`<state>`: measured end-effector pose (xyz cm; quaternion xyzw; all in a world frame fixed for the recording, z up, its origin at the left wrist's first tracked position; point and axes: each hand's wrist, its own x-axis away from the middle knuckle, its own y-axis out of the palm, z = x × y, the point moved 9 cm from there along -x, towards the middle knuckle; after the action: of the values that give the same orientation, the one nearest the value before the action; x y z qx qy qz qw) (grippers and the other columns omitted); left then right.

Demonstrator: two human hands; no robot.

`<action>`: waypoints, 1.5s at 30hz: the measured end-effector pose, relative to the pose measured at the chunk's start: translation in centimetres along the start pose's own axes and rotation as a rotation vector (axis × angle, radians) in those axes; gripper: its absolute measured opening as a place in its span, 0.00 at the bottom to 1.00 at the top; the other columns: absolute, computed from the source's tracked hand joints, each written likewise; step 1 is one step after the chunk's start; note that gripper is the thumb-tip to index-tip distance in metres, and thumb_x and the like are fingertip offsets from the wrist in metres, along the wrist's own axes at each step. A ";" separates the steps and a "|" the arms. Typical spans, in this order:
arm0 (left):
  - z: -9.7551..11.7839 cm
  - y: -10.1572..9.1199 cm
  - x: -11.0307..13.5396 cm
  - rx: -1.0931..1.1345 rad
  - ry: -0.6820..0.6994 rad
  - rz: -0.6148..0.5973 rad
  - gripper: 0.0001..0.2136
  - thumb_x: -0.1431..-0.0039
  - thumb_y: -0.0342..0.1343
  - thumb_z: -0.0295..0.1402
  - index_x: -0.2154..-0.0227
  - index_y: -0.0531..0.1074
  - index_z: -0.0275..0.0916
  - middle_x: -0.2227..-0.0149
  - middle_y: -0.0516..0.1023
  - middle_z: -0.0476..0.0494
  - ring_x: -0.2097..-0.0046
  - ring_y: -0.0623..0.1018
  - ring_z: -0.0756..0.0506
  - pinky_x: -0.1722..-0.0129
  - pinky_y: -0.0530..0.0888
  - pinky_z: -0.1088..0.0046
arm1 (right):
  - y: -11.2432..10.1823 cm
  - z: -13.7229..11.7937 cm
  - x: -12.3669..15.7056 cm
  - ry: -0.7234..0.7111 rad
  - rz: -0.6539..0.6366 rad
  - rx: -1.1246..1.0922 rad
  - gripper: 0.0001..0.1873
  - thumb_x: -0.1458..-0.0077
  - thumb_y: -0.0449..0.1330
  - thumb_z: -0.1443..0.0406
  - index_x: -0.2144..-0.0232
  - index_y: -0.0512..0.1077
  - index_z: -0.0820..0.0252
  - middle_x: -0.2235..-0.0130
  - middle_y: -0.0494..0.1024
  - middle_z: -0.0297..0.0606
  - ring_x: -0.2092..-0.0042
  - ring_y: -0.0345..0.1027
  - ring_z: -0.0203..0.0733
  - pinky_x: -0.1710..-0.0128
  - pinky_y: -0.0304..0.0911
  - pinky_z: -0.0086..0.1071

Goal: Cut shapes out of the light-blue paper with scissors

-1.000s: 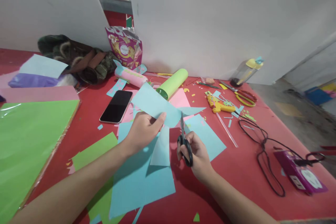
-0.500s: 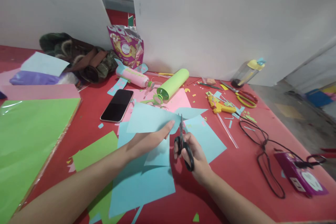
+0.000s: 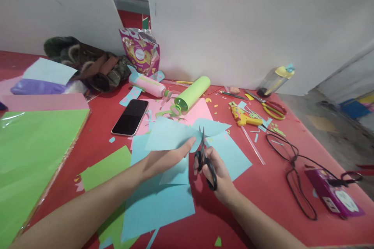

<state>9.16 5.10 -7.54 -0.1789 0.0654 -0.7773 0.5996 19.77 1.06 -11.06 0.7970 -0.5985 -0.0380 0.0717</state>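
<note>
My left hand (image 3: pixel 178 151) grips a light blue sheet of paper (image 3: pixel 169 134) from below, with the thumb along its right end. In my right hand (image 3: pixel 217 173) is a pair of black-handled scissors (image 3: pixel 203 148), fingers through the loops and blades pointing away from me. The blades are slightly parted at a cut in the paper. A partly cut flap (image 3: pixel 214 126) sticks out to the right beyond them. Under my hands lie more blue sheets (image 3: pixel 163 206) and a green sheet (image 3: pixel 109 171). The fingers of my left hand beneath the paper are mostly hidden.
A phone (image 3: pixel 130 117) lies left of the paper. Behind are a green paper-covered bottle (image 3: pixel 193 92), a pink one (image 3: pixel 149 86) and a snack bag (image 3: pixel 142 52). To the right are a yellow glue gun (image 3: pixel 242 116), larger scissors (image 3: pixel 273 109), and a corded purple power strip (image 3: pixel 336 194).
The held paper has shifted slightly right and tilted, and its flap has curved and spread near the blades. My hands have barely moved.
</note>
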 end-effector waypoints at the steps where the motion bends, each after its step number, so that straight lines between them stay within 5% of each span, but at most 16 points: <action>1: -0.1 0.2 0.0 -0.023 -0.001 -0.031 0.18 0.50 0.50 0.41 0.90 0.61 0.42 0.91 0.60 0.55 0.82 0.65 0.49 0.80 0.62 0.74 | 0.0 0.0 0.0 0.002 0.002 -0.003 0.18 0.54 0.55 0.49 0.75 0.54 0.54 0.78 0.61 0.28 0.77 0.54 0.34 0.77 0.53 0.29; 8: -1.0 -0.1 -0.4 -0.206 -0.061 -0.052 0.21 0.50 0.46 0.47 0.90 0.55 0.40 0.88 0.59 0.54 0.82 0.63 0.50 0.78 0.62 0.74 | 0.1 0.6 0.1 0.048 -0.005 -0.078 0.18 0.54 0.56 0.51 0.75 0.53 0.54 0.80 0.59 0.25 0.80 0.53 0.32 0.82 0.52 0.26; 18: 1.6 -1.5 -0.6 -0.320 0.270 0.007 0.20 0.48 0.48 0.41 0.91 0.56 0.40 0.91 0.57 0.56 0.84 0.61 0.51 0.73 0.64 0.75 | 0.3 0.5 0.2 0.042 -0.028 -0.115 0.17 0.53 0.57 0.54 0.76 0.53 0.55 0.81 0.60 0.24 0.81 0.53 0.30 0.83 0.49 0.24; 37: 0.1 0.9 0.2 -0.240 -0.051 -0.135 0.20 0.46 0.44 0.42 0.90 0.55 0.41 0.89 0.58 0.54 0.83 0.61 0.50 0.81 0.59 0.74 | 0.2 -0.2 0.1 -0.038 -0.027 -0.050 0.17 0.52 0.55 0.52 0.74 0.55 0.56 0.77 0.64 0.28 0.76 0.56 0.31 0.76 0.54 0.26; 45: 1.2 -0.2 -0.3 -0.347 0.161 -0.045 0.20 0.46 0.46 0.40 0.90 0.55 0.40 0.90 0.58 0.56 0.84 0.63 0.51 0.79 0.60 0.75 | 0.1 0.2 0.0 0.001 -0.014 -0.107 0.18 0.53 0.57 0.53 0.75 0.54 0.55 0.79 0.62 0.26 0.80 0.54 0.30 0.83 0.53 0.24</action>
<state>9.47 5.59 -6.42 -0.2184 0.2421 -0.7792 0.5353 19.67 1.02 -11.21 0.7963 -0.5898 -0.0702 0.1144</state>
